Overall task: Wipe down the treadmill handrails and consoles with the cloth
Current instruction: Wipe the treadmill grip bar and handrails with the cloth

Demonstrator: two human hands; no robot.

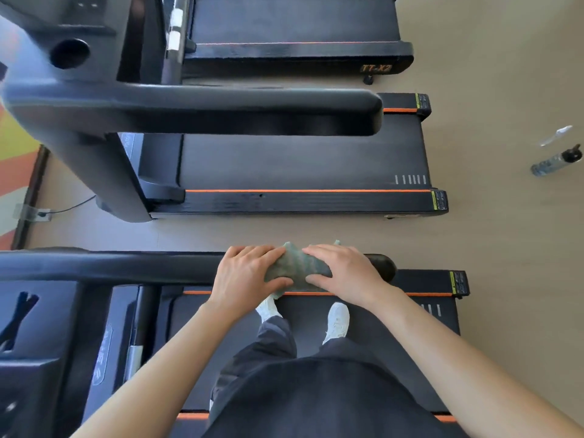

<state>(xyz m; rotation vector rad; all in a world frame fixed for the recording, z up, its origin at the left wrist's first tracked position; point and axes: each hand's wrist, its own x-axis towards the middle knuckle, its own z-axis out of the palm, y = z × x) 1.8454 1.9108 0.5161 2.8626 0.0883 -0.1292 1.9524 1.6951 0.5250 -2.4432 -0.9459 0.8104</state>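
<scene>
Black top (331, 403), plain, smooth fabric. Dark charcoal trousers (275, 339), loose, creased, hems bunched over shoes. White trainers, textured uppers: left shoe (267, 309), right shoe (338, 322). Bare left hand (249, 273), bare right hand (344, 273); forearms uncovered down to frame edge.

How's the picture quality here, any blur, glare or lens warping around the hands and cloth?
Head view: left hand, right hand and cloth on the near handrail look sharp; the neighbouring console at upper left is blurred; wide-angle warping bows straight lines toward the edges; light is soft and even, with mild sheen on that handrail, no harsh glare.
</scene>
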